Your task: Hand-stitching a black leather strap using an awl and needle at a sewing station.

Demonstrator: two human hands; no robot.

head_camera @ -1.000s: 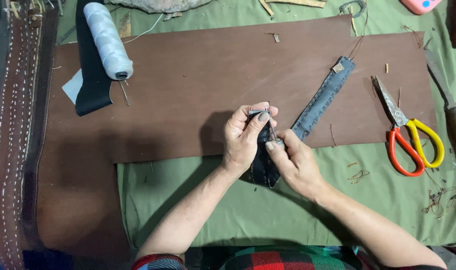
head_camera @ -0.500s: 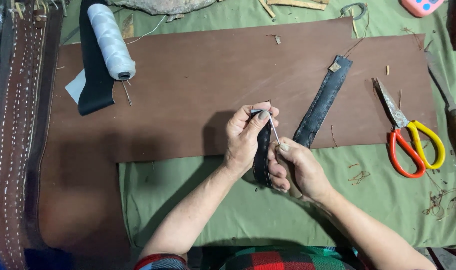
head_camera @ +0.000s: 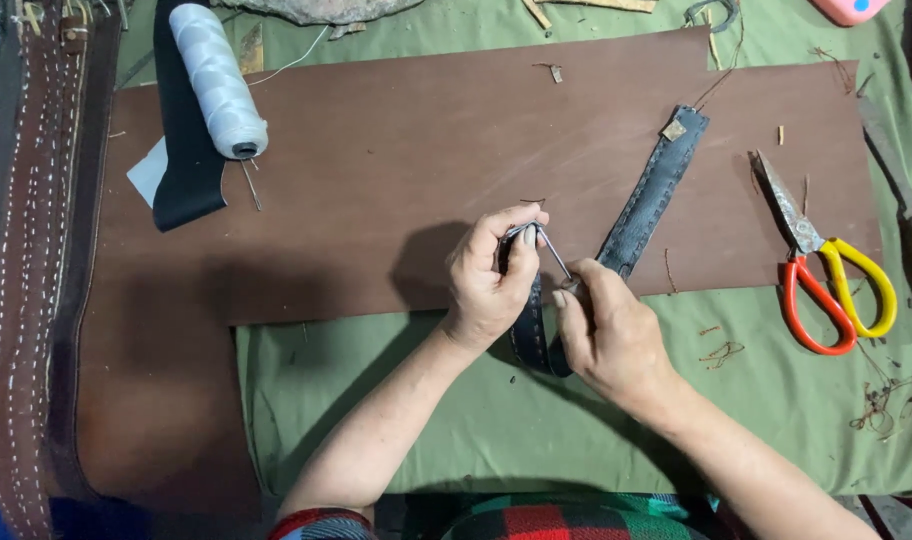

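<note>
A dark stitched leather strap (head_camera: 648,200) lies diagonally across a large brown leather sheet (head_camera: 416,160), its near end folded up between my hands. My left hand (head_camera: 491,275) pinches the folded end of the strap at the top. My right hand (head_camera: 606,335) grips a thin metal needle-like tool (head_camera: 554,252), its tip pointing up toward my left fingertips. The two hands touch over the strap's fold.
A spool of white thread (head_camera: 219,82) lies at the upper left beside a black leather piece (head_camera: 186,150). Red-and-yellow scissors (head_camera: 826,270) lie at the right, next to a wooden-handled tool (head_camera: 901,200). Stitched brown belts (head_camera: 31,260) run down the left edge. Green cloth (head_camera: 456,420) covers the table.
My hands have turned the strap's fold more upright. My right hand has drawn the metal tool out and to the right, so its shaft now shows between the hands.
</note>
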